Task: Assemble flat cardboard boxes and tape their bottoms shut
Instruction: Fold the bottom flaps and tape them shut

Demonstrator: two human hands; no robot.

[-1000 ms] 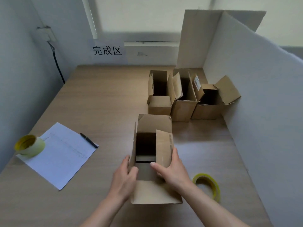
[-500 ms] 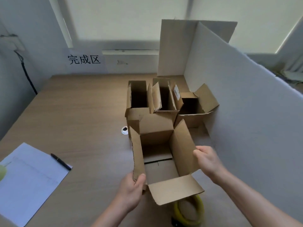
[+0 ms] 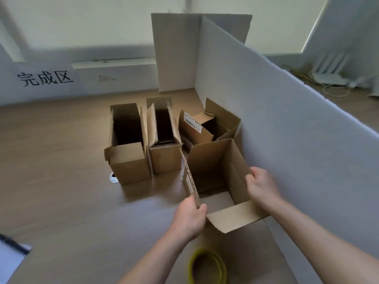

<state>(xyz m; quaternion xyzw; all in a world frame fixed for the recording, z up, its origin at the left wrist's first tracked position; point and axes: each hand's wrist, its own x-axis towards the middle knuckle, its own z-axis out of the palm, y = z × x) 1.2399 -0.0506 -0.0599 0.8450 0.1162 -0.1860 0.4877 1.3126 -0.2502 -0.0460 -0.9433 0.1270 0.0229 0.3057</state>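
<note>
Both arms reach forward over the table (image 3: 61,160). I see my left hand (image 3: 189,218) pinching the left flap of the open box (image 3: 215,181), thumb inside, and my right hand (image 3: 261,185) curled over the right flap. It stands upright between them, just before three boxes (image 3: 164,144), beside the white board (image 3: 287,119). Tape (image 3: 207,267) lies nearer me.

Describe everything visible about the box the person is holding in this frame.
The held box is plain brown corrugated cardboard, upright with its top open and four flaps standing or splayed out. A white label shows on its left flap. The left hand pinches the left flap's near corner; the right hand grips the right flap's edge. It sits close to the white divider, in front of three other open boxes.
</note>
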